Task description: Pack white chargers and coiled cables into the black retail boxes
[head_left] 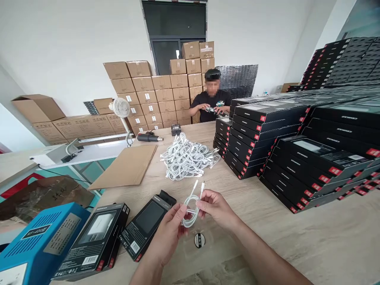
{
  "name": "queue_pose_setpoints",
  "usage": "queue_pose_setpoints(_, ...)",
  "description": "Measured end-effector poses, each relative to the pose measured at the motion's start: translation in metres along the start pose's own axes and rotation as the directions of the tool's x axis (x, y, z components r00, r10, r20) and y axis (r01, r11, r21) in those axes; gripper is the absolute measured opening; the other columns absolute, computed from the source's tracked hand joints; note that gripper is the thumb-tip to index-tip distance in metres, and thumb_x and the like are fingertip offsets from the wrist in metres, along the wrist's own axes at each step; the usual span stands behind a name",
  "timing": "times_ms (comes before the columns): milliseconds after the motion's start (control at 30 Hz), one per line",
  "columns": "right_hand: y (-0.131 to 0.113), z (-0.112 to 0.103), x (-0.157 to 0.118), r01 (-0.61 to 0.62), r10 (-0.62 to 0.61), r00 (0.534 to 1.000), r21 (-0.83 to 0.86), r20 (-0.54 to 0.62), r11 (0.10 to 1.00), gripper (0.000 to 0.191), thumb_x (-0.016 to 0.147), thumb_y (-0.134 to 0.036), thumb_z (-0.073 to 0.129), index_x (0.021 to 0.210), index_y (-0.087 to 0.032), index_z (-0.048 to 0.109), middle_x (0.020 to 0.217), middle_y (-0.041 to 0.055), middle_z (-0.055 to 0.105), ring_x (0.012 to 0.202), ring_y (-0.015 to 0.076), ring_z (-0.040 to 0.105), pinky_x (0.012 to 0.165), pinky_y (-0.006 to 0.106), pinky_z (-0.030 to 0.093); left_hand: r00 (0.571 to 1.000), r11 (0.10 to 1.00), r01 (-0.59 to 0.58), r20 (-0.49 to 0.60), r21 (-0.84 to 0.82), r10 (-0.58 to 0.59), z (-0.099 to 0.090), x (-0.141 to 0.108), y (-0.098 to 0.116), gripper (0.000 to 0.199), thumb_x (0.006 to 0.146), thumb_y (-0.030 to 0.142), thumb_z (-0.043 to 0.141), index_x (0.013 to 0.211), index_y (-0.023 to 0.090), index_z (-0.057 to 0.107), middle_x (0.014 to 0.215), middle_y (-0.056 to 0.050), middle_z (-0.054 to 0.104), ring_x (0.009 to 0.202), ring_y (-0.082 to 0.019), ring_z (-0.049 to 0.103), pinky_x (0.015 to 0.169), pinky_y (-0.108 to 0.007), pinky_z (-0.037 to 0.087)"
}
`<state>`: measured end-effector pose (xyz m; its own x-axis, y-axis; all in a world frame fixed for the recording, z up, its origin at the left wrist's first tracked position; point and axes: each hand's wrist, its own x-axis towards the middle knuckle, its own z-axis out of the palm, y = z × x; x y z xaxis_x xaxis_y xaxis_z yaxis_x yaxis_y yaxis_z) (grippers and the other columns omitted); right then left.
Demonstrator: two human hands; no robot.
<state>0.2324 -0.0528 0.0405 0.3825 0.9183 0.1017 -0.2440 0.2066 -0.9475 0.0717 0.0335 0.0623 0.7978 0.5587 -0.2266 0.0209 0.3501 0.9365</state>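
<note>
Both hands hold one coiled white cable [191, 208] above the wooden table [267, 221]. The left hand [169, 233] pinches the lower part of the loop, and the right hand [215, 206] closes its fingers on the upper side, where two thin plugs stick up. The cable is smooth and round. Under it lies a small round black sticker [199, 240]. To the left lie two flat black boxes [118, 233], glossy. Behind, a loose pile of white cables [187, 156].

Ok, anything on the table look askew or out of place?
The two black boxes near the left hand lie askew, one open at its top end. Both hands pinch a coiled white cable. The cable pile is loose and tangled.
</note>
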Motion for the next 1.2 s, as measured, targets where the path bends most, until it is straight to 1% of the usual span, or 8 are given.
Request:
queue_pose_setpoints(167, 0.008, -0.005, 0.003, 0.001, -0.007, 0.995, -0.056, -0.102, 0.998, 0.04, 0.075, -0.052, 0.079, 0.084, -0.018, 0.061, 0.066, -0.0004, 0.063, 0.058, 0.0148, 0.059, 0.057, 0.028, 0.049, 0.973, 0.988, 0.152, 0.182, -0.031, -0.144, -0.004, -0.003, 0.003, 0.05, 0.079, 0.068, 0.068, 0.085, 0.02, 0.055, 0.095, -0.006, 0.065, 0.072, -0.017, 0.065, 0.037, -0.018, 0.03)
queue_pose_setpoints(267, 0.01, -0.008, 0.003, 0.126, -0.231, 0.927, -0.333, -0.297, 0.934, 0.048, 0.081, -0.042, 0.073, 0.122, -0.021, 0.058, 0.093, 0.0044, 0.064, 0.071, 0.0179, 0.061, 0.063, 0.033, 0.052, 0.985, 0.994, 0.075, 0.147, 0.083, -0.087, -0.004, -0.006, 0.006, 0.049, 0.082, 0.066, 0.066, 0.081, 0.018, 0.057, 0.09, -0.005, 0.063, 0.065, -0.011, 0.057, 0.039, -0.018, 0.025)
queue_pose_setpoints(400, 0.002, -0.013, -0.002, 0.32, -0.595, 0.803, -0.836, -0.01, 0.445, 0.033, 0.095, -0.024, 0.057, 0.128, -0.026, 0.062, 0.104, 0.008, 0.06, 0.09, 0.0212, 0.059, 0.078, 0.035, 0.05, 0.987, 0.957, 0.008, 0.154, 0.289, -0.055, -0.002, -0.01, 0.01, 0.051, 0.088, 0.067, 0.057, 0.082, 0.016, 0.062, 0.073, -0.002, 0.056, 0.062, -0.01, 0.045, 0.045, -0.019, 0.027)
queue_pose_setpoints(567, -0.016, -0.015, -0.004, 0.327, -0.535, 0.815, -0.939, 0.223, 0.106, 0.024, 0.102, -0.025, 0.05, 0.086, -0.021, 0.067, 0.084, 0.0059, 0.062, 0.081, 0.0212, 0.056, 0.072, 0.034, 0.043, 0.992, 0.956, 0.002, 0.122, 0.294, -0.04, -0.004, -0.007, 0.008, 0.052, 0.088, 0.068, 0.054, 0.082, 0.017, 0.062, 0.067, 0.0, 0.053, 0.058, -0.01, 0.039, 0.047, -0.021, 0.025)
queue_pose_setpoints(633, -0.019, -0.01, -0.006, 0.295, -0.482, 0.858, -0.939, 0.179, 0.178, 0.023, 0.102, -0.028, 0.048, 0.086, -0.021, 0.063, 0.082, 0.0049, 0.064, 0.074, 0.0201, 0.055, 0.069, 0.034, 0.04, 0.997, 0.958, -0.003, 0.079, 0.286, -0.021, -0.004, -0.006, 0.007, 0.052, 0.087, 0.069, 0.055, 0.081, 0.018, 0.061, 0.066, 0.0, 0.053, 0.057, -0.01, 0.038, 0.047, -0.021, 0.025)
queue_pose_setpoints(900, -0.012, 0.019, -0.012, 0.096, -0.223, 0.952, -0.486, -0.21, 0.869, 0.028, 0.095, -0.047, 0.048, 0.08, -0.024, 0.052, 0.064, -0.0013, 0.059, 0.06, 0.0177, 0.057, 0.063, 0.032, 0.044, 0.991, 0.962, -0.012, 0.134, 0.273, -0.025, 0.007, -0.005, 0.002, 0.052, 0.088, 0.069, 0.052, 0.085, 0.017, 0.059, 0.064, 0.0, 0.054, 0.058, -0.011, 0.041, 0.05, -0.023, 0.026)
queue_pose_setpoints(1067, -0.011, 0.015, -0.005, -0.015, -0.007, 0.993, -0.189, -0.117, 0.982, 0.036, 0.084, -0.055, 0.06, 0.073, -0.02, 0.058, 0.07, 0.0026, 0.067, 0.051, 0.0152, 0.057, 0.056, 0.031, 0.044, 0.991, 0.969, -0.076, 0.127, 0.233, 0.047, 0.004, -0.005, 0.001, 0.049, 0.09, 0.065, 0.053, 0.08, 0.017, 0.056, 0.077, -0.002, 0.055, 0.064, -0.011, 0.043, 0.053, -0.024, 0.026)
queue_pose_setpoints(1200, -0.009, 0.012, -0.005, 0.037, -0.102, 0.973, -0.298, -0.205, 0.954, 0.033, 0.081, -0.05, 0.066, 0.07, -0.019, 0.066, 0.065, 0.0021, 0.064, 0.057, 0.0158, 0.055, 0.058, 0.031, 0.045, 0.989, 0.953, -0.091, 0.136, 0.288, 0.054, 0.001, -0.005, 0.003, 0.05, 0.091, 0.064, 0.052, 0.082, 0.016, 0.061, 0.064, 0.001, 0.052, 0.058, -0.011, 0.038, 0.054, -0.026, 0.026)
